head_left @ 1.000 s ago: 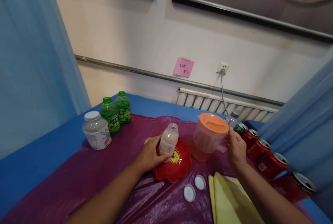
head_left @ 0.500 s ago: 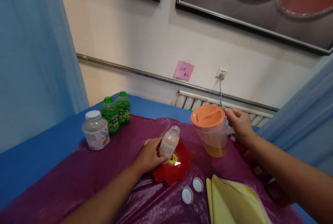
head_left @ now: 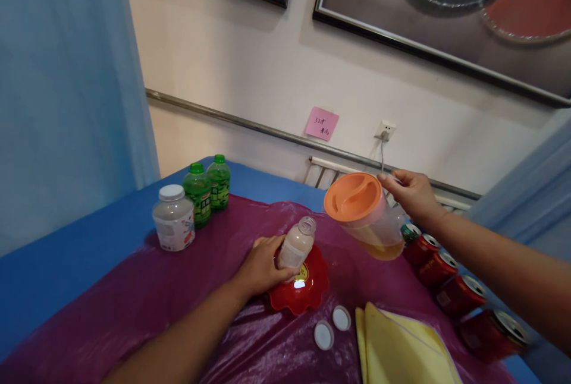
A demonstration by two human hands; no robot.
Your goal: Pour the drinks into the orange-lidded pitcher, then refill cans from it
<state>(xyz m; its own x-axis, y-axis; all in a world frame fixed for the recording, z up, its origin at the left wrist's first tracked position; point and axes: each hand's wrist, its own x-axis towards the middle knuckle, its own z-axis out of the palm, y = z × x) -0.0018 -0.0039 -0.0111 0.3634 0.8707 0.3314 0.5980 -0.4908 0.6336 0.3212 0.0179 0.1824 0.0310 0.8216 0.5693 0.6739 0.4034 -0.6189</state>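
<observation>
My left hand is wrapped round a small clear bottle with an uncapped mouth, leaning right over a red scalloped dish. To the right, my right hand grips the handle of a clear pitcher with an orange lid. The pitcher is tilted to the left in the air, and yellowish liquid lies in its lower part. Its lid is near the bottle's mouth but apart from it. No stream of liquid shows. Two white caps lie in front of the dish.
A white-lidded jar and two green bottles stand at the left. Several cans line the right side. A folded yellow cloth lies at the front on the purple sheet.
My right hand has tipped the pitcher further to the left, its base swinging right. The cans at the right are more visible. My left hand still holds the bottle.
</observation>
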